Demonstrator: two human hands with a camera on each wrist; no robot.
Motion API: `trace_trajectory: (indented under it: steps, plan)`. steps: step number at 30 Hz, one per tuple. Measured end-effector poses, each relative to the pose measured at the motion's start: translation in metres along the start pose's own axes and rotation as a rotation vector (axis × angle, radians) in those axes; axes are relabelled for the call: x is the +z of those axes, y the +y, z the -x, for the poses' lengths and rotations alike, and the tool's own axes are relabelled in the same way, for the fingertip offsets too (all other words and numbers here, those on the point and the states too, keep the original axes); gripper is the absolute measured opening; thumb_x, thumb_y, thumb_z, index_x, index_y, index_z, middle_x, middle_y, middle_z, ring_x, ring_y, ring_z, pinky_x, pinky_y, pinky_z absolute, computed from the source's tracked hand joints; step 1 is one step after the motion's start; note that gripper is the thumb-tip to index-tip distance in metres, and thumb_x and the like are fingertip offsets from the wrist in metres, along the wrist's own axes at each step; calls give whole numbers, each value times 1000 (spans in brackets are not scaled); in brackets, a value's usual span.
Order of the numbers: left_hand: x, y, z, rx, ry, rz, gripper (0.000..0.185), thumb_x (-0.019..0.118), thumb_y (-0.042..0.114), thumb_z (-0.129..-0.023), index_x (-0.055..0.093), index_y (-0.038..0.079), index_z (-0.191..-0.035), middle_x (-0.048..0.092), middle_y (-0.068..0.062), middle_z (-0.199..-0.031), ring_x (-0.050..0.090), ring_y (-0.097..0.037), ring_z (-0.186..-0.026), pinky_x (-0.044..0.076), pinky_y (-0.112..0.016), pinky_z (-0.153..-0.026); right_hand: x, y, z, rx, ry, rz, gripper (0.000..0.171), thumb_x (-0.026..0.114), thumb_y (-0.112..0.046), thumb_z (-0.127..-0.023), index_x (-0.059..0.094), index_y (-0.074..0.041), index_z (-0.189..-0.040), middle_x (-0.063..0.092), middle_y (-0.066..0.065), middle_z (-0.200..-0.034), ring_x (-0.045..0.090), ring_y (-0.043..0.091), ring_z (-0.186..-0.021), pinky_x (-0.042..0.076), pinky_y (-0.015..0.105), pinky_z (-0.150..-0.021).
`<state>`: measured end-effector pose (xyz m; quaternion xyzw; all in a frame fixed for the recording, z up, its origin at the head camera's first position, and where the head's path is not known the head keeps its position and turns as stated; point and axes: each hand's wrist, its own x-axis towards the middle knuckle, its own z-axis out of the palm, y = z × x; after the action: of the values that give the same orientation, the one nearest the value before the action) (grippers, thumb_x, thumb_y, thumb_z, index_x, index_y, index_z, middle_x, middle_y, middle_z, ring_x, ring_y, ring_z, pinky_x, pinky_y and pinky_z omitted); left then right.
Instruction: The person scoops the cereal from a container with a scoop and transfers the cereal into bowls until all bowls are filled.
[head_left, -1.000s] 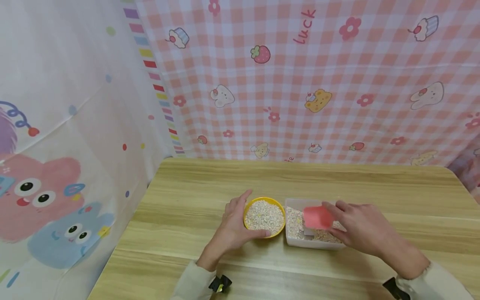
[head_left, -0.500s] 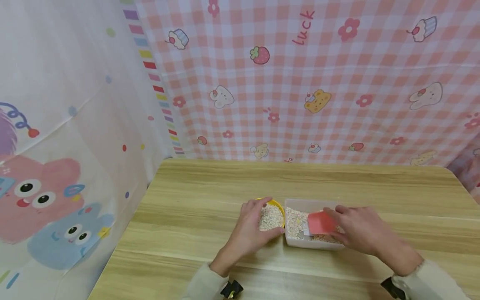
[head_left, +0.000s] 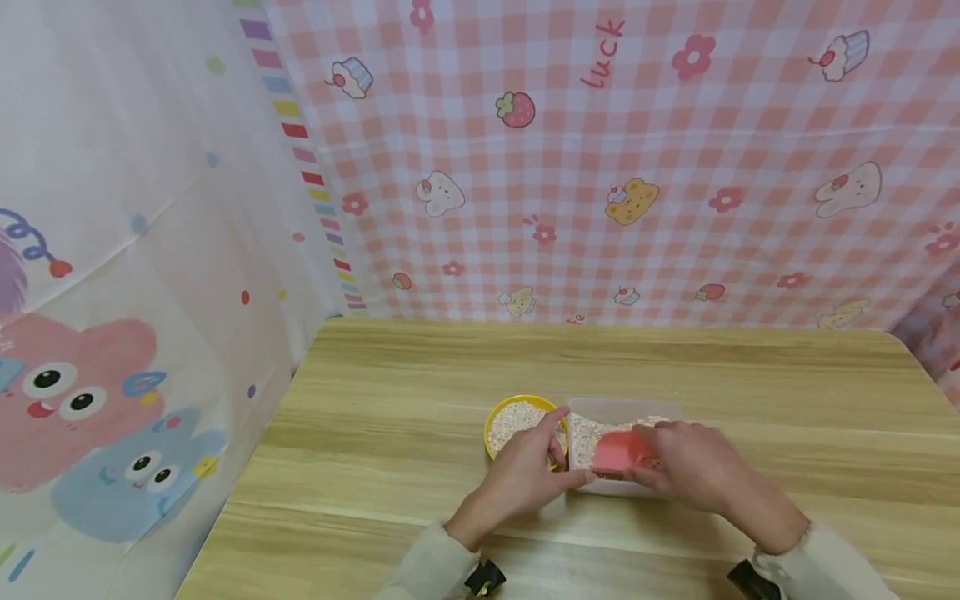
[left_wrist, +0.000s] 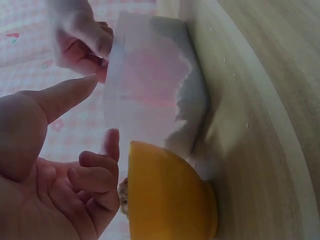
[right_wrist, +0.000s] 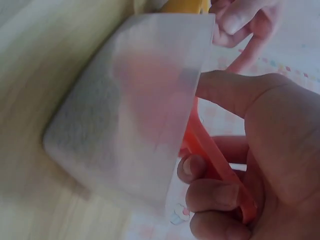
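Note:
A pink-red scoop (head_left: pixel 617 451) is gripped by its handle in my right hand (head_left: pixel 697 467); the right wrist view shows the fingers curled round that red handle (right_wrist: pixel 212 152). The scoop's head is down inside a translucent white box (head_left: pixel 626 408) of pale flakes that look like oats, showing blurred through the wall. My left hand (head_left: pixel 517 471) is over the right side of a yellow bowl (head_left: pixel 489 415) heaped with similar flakes, its thumb tip at the box's front left corner. In the left wrist view its other fingers are loosely bent above the bowl's rim, holding nothing.
Bowl and box stand side by side on a wood-grain table (head_left: pixel 390 400). Behind the table hangs a pink checked cloth (head_left: pixel 570 167), and a white printed cloth (head_left: pixel 150 275) hangs at the left. A few stray flakes (left_wrist: pixel 225 60) lie on the tabletop.
My left hand has left its grip around the bowl's left side and moved right to the box's left edge. My right hand has shifted the scoop left and lower in the box.

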<state>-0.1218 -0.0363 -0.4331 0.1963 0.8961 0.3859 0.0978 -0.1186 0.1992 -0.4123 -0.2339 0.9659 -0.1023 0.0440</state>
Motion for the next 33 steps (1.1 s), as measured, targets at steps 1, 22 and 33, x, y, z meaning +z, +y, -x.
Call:
trace_trajectory:
  steps: [1,22,33]
  plan:
    - [1,0,0,-7,-4,-9,86,83,35,-81,39,8,-150,55,13,-71,44,-2,-54,37,-19,-52,1,-2,-1,13,-6,-25,53,78,-39,-82,67,-1,-119,60,-2,-79,43,12,-62,33,29,-51]
    - [5,3,-7,-82,-44,-13,94,83,35,-81,32,4,-154,54,12,-65,46,-3,-53,38,-19,-51,9,-15,-6,223,-3,-226,33,75,-33,-86,68,-3,-97,48,-1,-63,42,13,-55,32,29,-48]
    - [5,4,-8,-73,-58,-8,93,83,35,-81,33,3,-153,54,11,-62,46,-2,-50,40,-18,-52,7,-9,-13,256,-66,-209,49,75,-30,-86,64,4,-120,55,3,-73,44,15,-59,33,29,-49]
